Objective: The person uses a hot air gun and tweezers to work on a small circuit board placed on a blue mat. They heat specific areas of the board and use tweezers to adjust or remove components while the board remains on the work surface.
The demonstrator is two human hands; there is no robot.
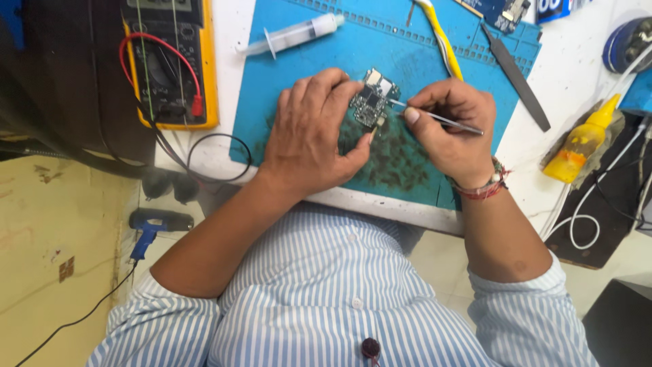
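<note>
A small green circuit board with metal shields lies tilted on the blue work mat. My left hand pinches the board's left and lower edges between fingers and thumb. In my right hand is a thin pair of metal tweezers, gripped between thumb and fingers. The tweezer tip touches the board's right edge. Dark smudges stain the mat under both hands.
A plastic syringe lies at the mat's top left. A yellow multimeter with red and black leads sits on the left. A yellow-handled tool and a flat black tool lie top right. A yellow squeeze bottle stands on the right.
</note>
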